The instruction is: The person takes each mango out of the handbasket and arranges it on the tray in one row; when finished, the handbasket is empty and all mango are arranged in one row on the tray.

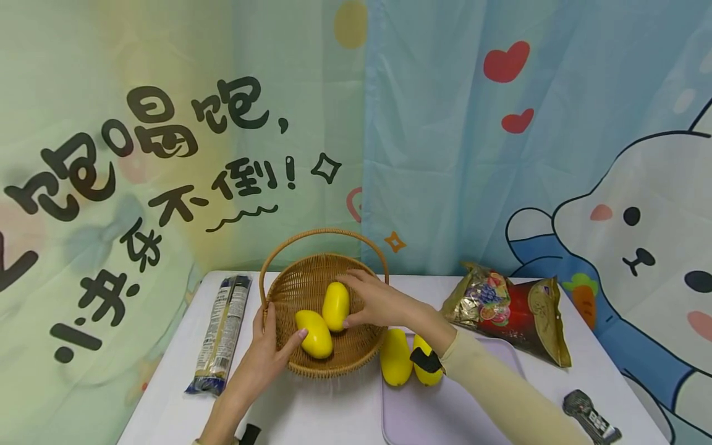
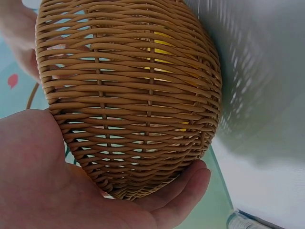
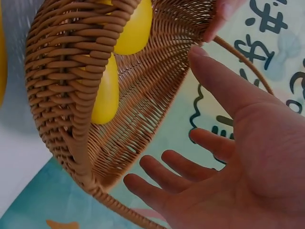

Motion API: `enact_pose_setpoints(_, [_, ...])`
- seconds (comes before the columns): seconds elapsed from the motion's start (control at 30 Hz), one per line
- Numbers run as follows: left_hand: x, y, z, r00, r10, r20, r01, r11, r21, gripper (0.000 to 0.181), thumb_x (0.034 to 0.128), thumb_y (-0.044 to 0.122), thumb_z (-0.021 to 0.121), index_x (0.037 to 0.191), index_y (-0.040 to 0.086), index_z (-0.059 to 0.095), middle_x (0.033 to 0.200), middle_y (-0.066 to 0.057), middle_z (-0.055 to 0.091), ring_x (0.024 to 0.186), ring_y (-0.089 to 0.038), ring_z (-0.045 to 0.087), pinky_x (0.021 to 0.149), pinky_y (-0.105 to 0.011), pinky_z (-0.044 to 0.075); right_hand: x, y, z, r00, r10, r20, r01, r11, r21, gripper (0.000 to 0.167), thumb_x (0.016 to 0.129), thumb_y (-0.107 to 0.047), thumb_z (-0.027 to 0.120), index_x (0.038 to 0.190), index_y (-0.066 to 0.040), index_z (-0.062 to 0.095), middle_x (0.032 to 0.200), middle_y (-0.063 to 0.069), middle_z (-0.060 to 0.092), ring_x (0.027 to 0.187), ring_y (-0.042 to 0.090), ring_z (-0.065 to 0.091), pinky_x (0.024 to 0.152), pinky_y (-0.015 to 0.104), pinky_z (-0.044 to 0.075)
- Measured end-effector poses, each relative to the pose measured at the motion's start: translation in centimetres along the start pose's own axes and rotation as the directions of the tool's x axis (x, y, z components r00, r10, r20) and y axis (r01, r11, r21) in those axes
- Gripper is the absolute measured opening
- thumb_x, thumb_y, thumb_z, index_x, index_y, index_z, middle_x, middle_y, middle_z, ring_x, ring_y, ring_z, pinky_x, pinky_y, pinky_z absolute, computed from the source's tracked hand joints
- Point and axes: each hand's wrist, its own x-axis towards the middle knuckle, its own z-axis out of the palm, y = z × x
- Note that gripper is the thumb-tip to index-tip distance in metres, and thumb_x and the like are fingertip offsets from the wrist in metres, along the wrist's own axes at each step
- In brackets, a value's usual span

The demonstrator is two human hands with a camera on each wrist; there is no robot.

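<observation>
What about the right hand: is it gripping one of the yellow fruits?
No: the right wrist view shows the right hand with fingers spread, apart from the yellow fruits in the basket.

Cream sleeves, black, seemingly fabric wrist straps

Curtained, studio-like set; type of building unclear.
Printed curtains, bearing hearts and lettering, hang behind a white table.
</observation>
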Motion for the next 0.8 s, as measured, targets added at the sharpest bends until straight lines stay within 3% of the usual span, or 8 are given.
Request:
enact_pose_setpoints(0.27, [0.1, 0.0, 0.1, 1.0, -0.021, 0.015, 0.022, 1.0, -0.005, 0.112, 0.0921, 0.078, 0.045, 0.163, 0.01, -0.007, 0.168, -0.021, -0.016, 0.133, -0.054, 0.049, 0.104, -0.06, 0.048, 2.6, 0.2, 1.2, 0.995, 0.081, 0.063, -0.08, 0.997, -0.021, 0.088, 0.089, -0.034, 0.081, 0.159, -0.011, 0.033, 0.165, 0.02, 0.027, 0.148, 0.037, 0.037, 0.116, 0.052, 0.04])
enact_pose_setpoints(0.43, [0.0, 0.2, 0.1, 1.0, -0.019, 0.007, 0.019, 1.0, 0.002, 0.111, 0.0934, 0.075, 0.047, 0.163, 0.008, -0.006, 0.169, -0.021, -0.014, 0.133, -0.053, 0.049, 0.105, -0.06, 0.047, 4.0, 0.1, 1.8, 0.984, 0.14, 0.107, -0.135, 0.989, -0.056, 0.088, 0.089, -0.031, 0.081, 0.159, -0.01, 0.032, 0.165, 0.021, 0.025, 0.149, 0.037, 0.035, 0.117, 0.051, 0.039])
enact_pose_setpoints(0.6, [0.0, 0.3, 0.1, 1.0, -0.009, -0.001, 0.009, 1.0, 0.006, 0.109, 0.0952, 0.07, 0.051, 0.163, 0.006, -0.005, 0.168, -0.023, -0.013, 0.135, -0.054, 0.045, 0.106, -0.061, 0.046, 5.0, -0.2, 2.2, 0.964, 0.214, 0.16, -0.199, 0.974, -0.105, 0.092, 0.088, -0.032, 0.081, 0.161, -0.011, 0.029, 0.167, 0.021, 0.021, 0.151, 0.036, 0.033, 0.119, 0.052, 0.036])
enact_pose_setpoints(0.8, [0.0, 0.4, 0.2, 1.0, -0.009, -0.004, 0.009, 1.0, -0.001, 0.108, 0.0956, 0.067, 0.054, 0.163, 0.005, -0.004, 0.168, -0.024, -0.013, 0.135, -0.055, 0.045, 0.106, -0.061, 0.045, 5.9, -0.6, 2.6, 0.924, 0.317, 0.212, -0.28, 0.941, -0.188, 0.098, 0.085, -0.038, 0.083, 0.161, -0.013, 0.028, 0.168, 0.022, 0.018, 0.15, 0.036, 0.034, 0.119, 0.053, 0.036])
